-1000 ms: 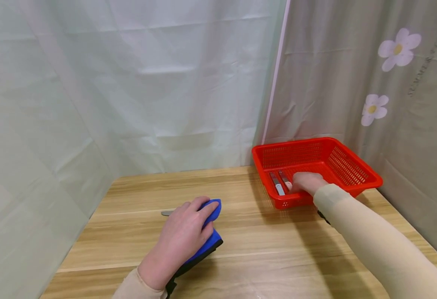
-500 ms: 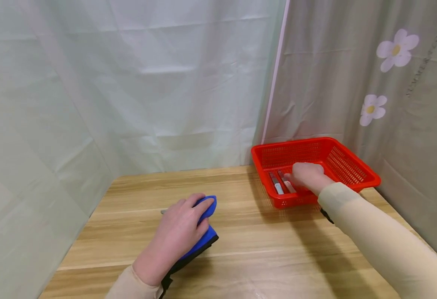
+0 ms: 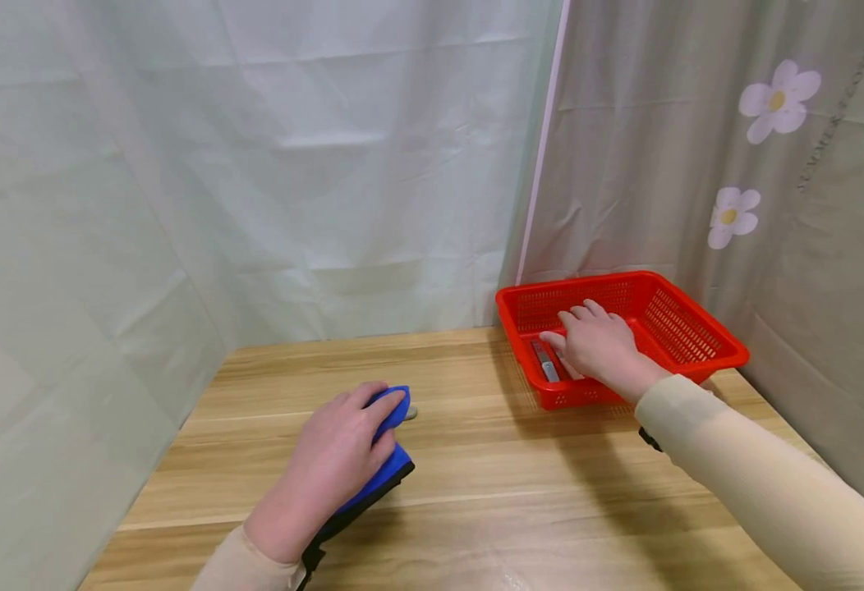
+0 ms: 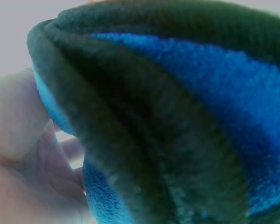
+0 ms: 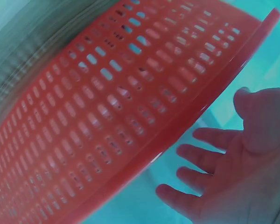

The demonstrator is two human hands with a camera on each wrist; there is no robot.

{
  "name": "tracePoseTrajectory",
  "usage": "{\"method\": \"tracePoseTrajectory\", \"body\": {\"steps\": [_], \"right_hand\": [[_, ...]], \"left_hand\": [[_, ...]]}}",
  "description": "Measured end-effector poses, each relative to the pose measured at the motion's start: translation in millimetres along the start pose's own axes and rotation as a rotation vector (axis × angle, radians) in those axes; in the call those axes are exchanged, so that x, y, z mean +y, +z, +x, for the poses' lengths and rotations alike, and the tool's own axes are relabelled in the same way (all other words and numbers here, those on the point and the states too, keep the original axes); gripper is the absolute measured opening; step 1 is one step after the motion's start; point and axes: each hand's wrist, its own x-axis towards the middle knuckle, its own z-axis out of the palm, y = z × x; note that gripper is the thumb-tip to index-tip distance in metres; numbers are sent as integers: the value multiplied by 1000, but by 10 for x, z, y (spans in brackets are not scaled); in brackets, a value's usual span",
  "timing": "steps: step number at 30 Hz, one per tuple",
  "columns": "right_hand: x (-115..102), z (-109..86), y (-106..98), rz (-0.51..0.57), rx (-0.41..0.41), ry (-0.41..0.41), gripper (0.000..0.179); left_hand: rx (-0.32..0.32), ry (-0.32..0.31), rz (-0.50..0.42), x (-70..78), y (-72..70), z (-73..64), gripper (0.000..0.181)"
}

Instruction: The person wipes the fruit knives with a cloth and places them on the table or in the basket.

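While the right hand (image 3: pixel 598 345) hovers, fingers spread, over the red basket (image 3: pixel 568 399), near a utensil (image 3: pixel 549 368) inside, placing seems finished; the next move likely calls for lifting clear. The left hand (image 3: pixel 336 451) grips a blue cloth (image 3: pixel 383 478).

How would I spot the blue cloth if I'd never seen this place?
Start at the wooden table and find the red basket at its back right. Look left and nearer to you, where the left hand grips the folded blue cloth. Its bright blue, dark-edged fabric sets it apart.
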Motion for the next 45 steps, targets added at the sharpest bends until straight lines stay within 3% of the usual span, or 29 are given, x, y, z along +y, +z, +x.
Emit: {"method": "tracePoseTrajectory", "body": {"steps": [28,45], "right_hand": [[-749,-326,143,-6,216,-308,76],[-1250,-294,297,2,158,-425,76]], "left_hand": [[-22,-69,24,-230,-101,-161,48],[-56,-122,37,-335,-154,-263,48]]}}
